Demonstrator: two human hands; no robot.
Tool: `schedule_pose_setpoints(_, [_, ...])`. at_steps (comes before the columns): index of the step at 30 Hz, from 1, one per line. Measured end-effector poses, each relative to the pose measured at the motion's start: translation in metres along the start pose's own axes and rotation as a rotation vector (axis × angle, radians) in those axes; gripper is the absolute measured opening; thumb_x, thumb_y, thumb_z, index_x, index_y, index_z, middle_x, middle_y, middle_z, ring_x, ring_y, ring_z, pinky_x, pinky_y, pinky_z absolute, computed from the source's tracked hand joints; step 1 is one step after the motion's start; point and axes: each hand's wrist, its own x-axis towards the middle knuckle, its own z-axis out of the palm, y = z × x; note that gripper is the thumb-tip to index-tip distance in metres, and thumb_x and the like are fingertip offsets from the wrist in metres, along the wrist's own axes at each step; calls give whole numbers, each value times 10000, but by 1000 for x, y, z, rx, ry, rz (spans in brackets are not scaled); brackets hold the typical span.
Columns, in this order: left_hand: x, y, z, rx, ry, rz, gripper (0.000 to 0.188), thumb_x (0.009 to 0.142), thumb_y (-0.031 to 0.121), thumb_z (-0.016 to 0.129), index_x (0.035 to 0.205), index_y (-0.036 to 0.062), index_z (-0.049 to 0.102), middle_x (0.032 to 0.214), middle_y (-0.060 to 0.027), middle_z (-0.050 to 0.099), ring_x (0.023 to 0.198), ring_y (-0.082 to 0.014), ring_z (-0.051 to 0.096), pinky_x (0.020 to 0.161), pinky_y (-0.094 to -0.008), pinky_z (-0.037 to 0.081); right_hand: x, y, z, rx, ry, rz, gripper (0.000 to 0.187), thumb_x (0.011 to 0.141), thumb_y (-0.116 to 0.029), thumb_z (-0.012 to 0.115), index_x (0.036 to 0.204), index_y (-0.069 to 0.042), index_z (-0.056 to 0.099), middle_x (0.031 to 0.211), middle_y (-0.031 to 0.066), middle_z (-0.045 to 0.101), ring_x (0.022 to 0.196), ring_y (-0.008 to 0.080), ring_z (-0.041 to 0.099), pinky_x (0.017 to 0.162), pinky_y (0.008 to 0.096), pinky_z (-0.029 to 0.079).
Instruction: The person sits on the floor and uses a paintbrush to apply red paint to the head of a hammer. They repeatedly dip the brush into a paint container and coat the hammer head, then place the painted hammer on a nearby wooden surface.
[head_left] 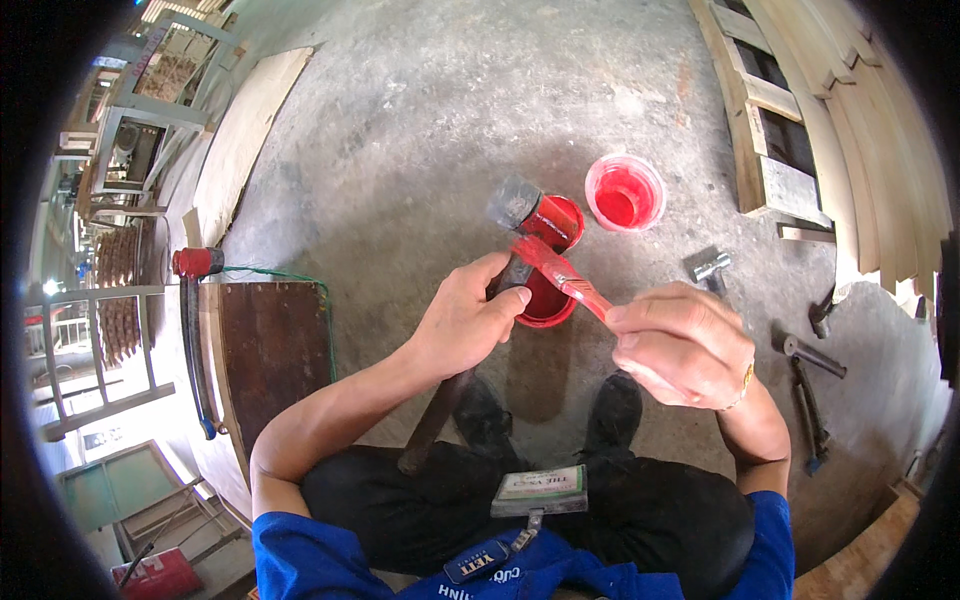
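Head view, centre of frame: the left hand (pixel 462 322) is closed around the wooden handle of a hammer (pixel 512 206), gripping just below the head. The steel head points up the frame, with red paint on one side. The handle runs down toward the lower centre, between the knees.

The right hand (pixel 680 345), right of centre, pinches the handle of a brush (pixel 560 270) between thumb and fingers. The brush is red throughout and its bristles touch the hammer just under the head.

Handling, hammer: judged head-heavy and rigid. The wood gives a dry, sure hold. The grip close to the head looks right, since it stops the head from swinging. The painted area is probably wet and slippery and should not be touched.

Handling, brush: judged light, with a stiff handle and soft bristles. The handle appears smeared with paint and may slip, so hold it at the rear end, as the right hand does.

Directly below the hammer head, on the concrete floor (pixel 420 140), stands a red tin (pixel 546 297), partly hidden by the left hand. Its lid (pixel 556 218) seems to lie just above it. A clear cup (pixel 625 192) of red liquid stands upper right of centre, near the tin, and looks thin-walled and easily tipped.

Right edge: more hammers (pixel 812 352) lie on the floor beside a stack of planks (pixel 800 110)
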Motion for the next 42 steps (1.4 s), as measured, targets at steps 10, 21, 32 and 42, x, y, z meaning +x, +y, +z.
schedule_pose_setpoints(10, [-4,2,2,-15,-16,4,181,854,110,554,984,-15,563,611,-8,492,525,-81,479,493,-275,379,10,5,-22,-139,245,299,171,733,38,696,882,8,617,821,140,660,754,222,664,643,291,527])
schedule_pose_setpoints(21, [-6,8,0,-144,-85,-56,146,912,157,512,922,16,549,712,-8,529,560,-68,488,513,-227,378,1,11,-20,-117,244,401,125,761,28,661,865,5,596,792,131,654,720,208,648,630,282,512])
schedule_pose_setpoints(32, [-3,2,0,-100,-100,-92,148,921,168,509,874,29,526,694,-10,519,563,-74,490,514,-229,385,11,11,-14,-112,182,376,93,751,38,655,827,-3,619,781,105,645,708,225,642,620,302,517])
schedule_pose_setpoints(42, [0,-4,6,-115,-45,-119,179,896,165,549,973,4,536,773,-16,545,594,-72,519,517,-226,397,18,18,3,-136,129,302,143,741,36,678,855,0,600,788,102,632,653,192,622,573,287,494])
